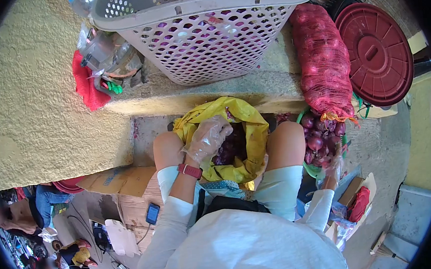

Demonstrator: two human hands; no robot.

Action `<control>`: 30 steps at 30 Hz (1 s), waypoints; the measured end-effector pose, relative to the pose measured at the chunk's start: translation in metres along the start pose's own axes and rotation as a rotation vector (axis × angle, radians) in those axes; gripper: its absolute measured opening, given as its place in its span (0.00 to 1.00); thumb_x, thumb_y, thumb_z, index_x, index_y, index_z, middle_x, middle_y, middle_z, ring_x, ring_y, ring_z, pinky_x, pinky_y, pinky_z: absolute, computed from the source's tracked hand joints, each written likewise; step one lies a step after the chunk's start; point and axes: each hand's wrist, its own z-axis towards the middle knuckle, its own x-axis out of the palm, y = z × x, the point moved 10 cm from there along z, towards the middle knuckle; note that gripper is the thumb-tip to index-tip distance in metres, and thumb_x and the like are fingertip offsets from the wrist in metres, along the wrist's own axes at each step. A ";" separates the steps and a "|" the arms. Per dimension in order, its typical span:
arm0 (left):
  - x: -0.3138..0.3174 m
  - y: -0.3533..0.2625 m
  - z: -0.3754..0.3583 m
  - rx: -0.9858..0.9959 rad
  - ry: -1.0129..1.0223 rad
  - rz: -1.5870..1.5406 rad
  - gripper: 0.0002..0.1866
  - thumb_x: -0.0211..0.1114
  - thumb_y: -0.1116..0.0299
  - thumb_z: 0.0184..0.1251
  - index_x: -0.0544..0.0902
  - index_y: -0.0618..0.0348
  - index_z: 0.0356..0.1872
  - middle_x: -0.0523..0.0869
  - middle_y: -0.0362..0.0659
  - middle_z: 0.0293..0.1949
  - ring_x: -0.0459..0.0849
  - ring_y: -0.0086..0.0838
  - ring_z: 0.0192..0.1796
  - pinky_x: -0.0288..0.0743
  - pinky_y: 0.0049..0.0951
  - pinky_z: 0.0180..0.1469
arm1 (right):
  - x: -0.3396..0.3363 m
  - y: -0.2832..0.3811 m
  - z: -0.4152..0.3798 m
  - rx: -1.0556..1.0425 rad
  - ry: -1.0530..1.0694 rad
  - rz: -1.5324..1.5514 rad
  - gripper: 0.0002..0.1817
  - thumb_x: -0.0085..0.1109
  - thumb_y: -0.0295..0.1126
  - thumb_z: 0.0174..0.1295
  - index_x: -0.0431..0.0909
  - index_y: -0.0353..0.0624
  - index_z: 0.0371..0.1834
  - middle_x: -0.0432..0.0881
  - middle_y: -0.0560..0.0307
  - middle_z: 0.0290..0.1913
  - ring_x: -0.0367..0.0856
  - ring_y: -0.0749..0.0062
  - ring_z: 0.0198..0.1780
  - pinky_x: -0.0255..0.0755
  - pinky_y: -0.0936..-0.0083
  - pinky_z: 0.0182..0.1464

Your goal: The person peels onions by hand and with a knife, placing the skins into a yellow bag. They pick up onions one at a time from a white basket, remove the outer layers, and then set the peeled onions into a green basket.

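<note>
My left hand (209, 137), in a clear plastic glove with a red watch (190, 171) at its wrist, is over the yellow sack (257, 139) between my knees. Its fingers are curled closed, and whatever they hold is hidden. Dark red onions (231, 148) lie inside the sack's rolled-open mouth. At the right, my right hand (334, 167), also gloved, reaches to the near edge of a green basket (307, 170) heaped with red onions (320, 136). Its fingers are blurred among the onions, so their grip does not show.
A grey perforated basket (209, 47) with purple pieces inside stands on the ledge ahead. Beside it are a full red mesh sack (321, 59) and a dark red lid (376, 53). Cardboard (124, 183) and a phone (152, 214) lie left; two people (67, 260) are further off.
</note>
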 end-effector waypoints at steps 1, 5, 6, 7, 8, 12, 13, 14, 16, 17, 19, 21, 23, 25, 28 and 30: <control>-0.004 -0.006 0.001 0.000 0.001 0.000 0.12 0.66 0.60 0.73 0.86 0.58 0.43 0.86 0.50 0.42 0.84 0.48 0.46 0.78 0.42 0.54 | 0.011 0.013 -0.007 -0.038 0.106 -0.020 0.31 0.60 0.56 0.73 0.76 0.44 0.69 0.85 0.60 0.38 0.75 0.80 0.29 0.68 0.81 0.28; -0.016 -0.021 0.007 -0.080 -0.014 -0.169 0.13 0.66 0.58 0.75 0.86 0.58 0.46 0.87 0.50 0.43 0.84 0.44 0.52 0.77 0.37 0.57 | 0.087 0.087 -0.093 -0.159 0.225 0.197 0.37 0.61 0.50 0.75 0.63 0.44 0.81 0.76 0.69 0.33 0.71 0.87 0.27 0.63 0.84 0.24; -0.014 -0.022 0.008 -0.105 0.007 -0.280 0.14 0.64 0.57 0.77 0.85 0.58 0.48 0.87 0.48 0.44 0.84 0.41 0.54 0.76 0.36 0.59 | 0.115 0.102 -0.119 -0.153 0.371 0.169 0.39 0.62 0.48 0.74 0.60 0.45 0.83 0.75 0.71 0.32 0.68 0.88 0.23 0.60 0.85 0.20; -0.010 -0.023 0.007 -0.107 0.008 -0.280 0.14 0.64 0.57 0.77 0.85 0.58 0.48 0.87 0.48 0.44 0.84 0.41 0.54 0.76 0.36 0.59 | 0.144 0.111 -0.156 -0.038 0.383 0.185 0.44 0.63 0.41 0.74 0.47 0.71 0.87 0.66 0.73 0.30 0.59 0.91 0.21 0.55 0.90 0.20; 0.001 -0.021 0.005 -0.178 0.031 -0.556 0.19 0.63 0.55 0.78 0.82 0.58 0.57 0.87 0.46 0.49 0.84 0.39 0.56 0.77 0.37 0.60 | 0.179 0.132 -0.187 -0.182 0.520 0.149 0.45 0.64 0.41 0.74 0.45 0.69 0.87 0.69 0.73 0.31 0.58 0.91 0.20 0.54 0.90 0.18; 0.034 -0.064 -0.004 -0.317 0.234 -1.766 0.30 0.57 0.47 0.82 0.69 0.54 0.75 0.79 0.43 0.66 0.80 0.30 0.64 0.75 0.37 0.67 | 0.268 0.110 -0.264 -0.368 0.642 -0.536 0.22 0.67 0.37 0.72 0.78 0.43 0.65 0.84 0.61 0.48 0.82 0.78 0.45 0.79 0.77 0.49; 0.026 -0.077 -0.001 -0.338 0.135 -1.843 0.31 0.56 0.49 0.83 0.66 0.52 0.78 0.80 0.44 0.65 0.80 0.30 0.62 0.73 0.34 0.69 | 0.293 0.087 -0.280 -0.526 0.759 -0.079 0.22 0.67 0.33 0.70 0.77 0.38 0.64 0.86 0.56 0.51 0.82 0.74 0.51 0.77 0.75 0.56; 0.026 -0.078 -0.003 -0.341 0.136 -1.841 0.31 0.56 0.49 0.83 0.66 0.52 0.78 0.80 0.44 0.65 0.80 0.30 0.62 0.73 0.34 0.69 | 0.307 0.063 -0.291 -0.456 0.820 -0.210 0.23 0.68 0.33 0.70 0.76 0.37 0.64 0.86 0.55 0.52 0.83 0.74 0.51 0.78 0.74 0.55; 0.019 -0.048 -0.010 -0.492 -0.165 -1.699 0.31 0.55 0.47 0.83 0.67 0.53 0.77 0.81 0.45 0.63 0.81 0.30 0.62 0.73 0.37 0.69 | 0.318 0.043 -0.316 -0.352 0.927 -0.325 0.23 0.67 0.35 0.71 0.75 0.36 0.65 0.87 0.52 0.50 0.85 0.72 0.51 0.78 0.73 0.56; 0.028 -0.033 -0.010 -0.454 -0.124 -1.792 0.29 0.56 0.48 0.83 0.69 0.53 0.75 0.82 0.45 0.62 0.82 0.32 0.61 0.75 0.40 0.68 | 0.321 0.050 -0.321 -0.443 0.957 -0.404 0.23 0.64 0.37 0.73 0.75 0.36 0.65 0.87 0.52 0.47 0.84 0.72 0.47 0.79 0.74 0.52; 0.030 -0.013 -0.012 -0.464 -0.191 -1.791 0.28 0.56 0.48 0.82 0.71 0.53 0.73 0.83 0.45 0.61 0.82 0.33 0.61 0.76 0.41 0.67 | 0.321 0.063 -0.326 -0.529 0.985 -0.482 0.23 0.61 0.40 0.76 0.74 0.36 0.65 0.87 0.53 0.44 0.84 0.73 0.42 0.80 0.74 0.47; 0.027 0.001 -0.011 -0.473 -0.260 -1.815 0.24 0.59 0.50 0.81 0.75 0.55 0.66 0.84 0.46 0.59 0.83 0.35 0.61 0.79 0.43 0.65 | 0.314 0.050 -0.311 -0.140 0.973 -0.466 0.22 0.53 0.45 0.80 0.74 0.39 0.65 0.85 0.55 0.37 0.80 0.77 0.32 0.79 0.75 0.37; 0.021 0.004 -0.009 -0.480 -0.256 -1.784 0.24 0.60 0.50 0.81 0.75 0.57 0.66 0.84 0.46 0.59 0.83 0.35 0.61 0.79 0.43 0.65 | 0.314 0.057 -0.298 -0.140 0.928 -0.447 0.21 0.50 0.45 0.81 0.73 0.41 0.65 0.82 0.57 0.35 0.76 0.79 0.29 0.76 0.75 0.32; 0.008 -0.001 -0.004 -0.470 -0.281 -1.713 0.24 0.61 0.51 0.80 0.76 0.59 0.64 0.83 0.46 0.59 0.84 0.37 0.60 0.80 0.42 0.65 | 0.312 0.060 -0.283 -0.147 0.889 -0.443 0.20 0.47 0.46 0.83 0.73 0.44 0.65 0.78 0.60 0.34 0.74 0.81 0.30 0.75 0.75 0.33; -0.005 0.004 0.010 -0.498 -0.276 -1.636 0.23 0.60 0.49 0.81 0.78 0.58 0.61 0.83 0.46 0.58 0.84 0.37 0.58 0.80 0.44 0.67 | 0.328 0.059 -0.279 -0.115 1.035 -0.293 0.20 0.47 0.46 0.83 0.73 0.42 0.63 0.79 0.60 0.37 0.74 0.82 0.33 0.74 0.75 0.38; -0.005 0.010 0.023 -0.495 -0.218 -1.627 0.23 0.60 0.49 0.81 0.79 0.58 0.59 0.84 0.46 0.56 0.85 0.36 0.57 0.80 0.44 0.66 | 0.332 0.089 -0.287 -0.262 1.013 -0.428 0.20 0.49 0.45 0.82 0.74 0.41 0.62 0.81 0.56 0.37 0.75 0.78 0.35 0.74 0.73 0.41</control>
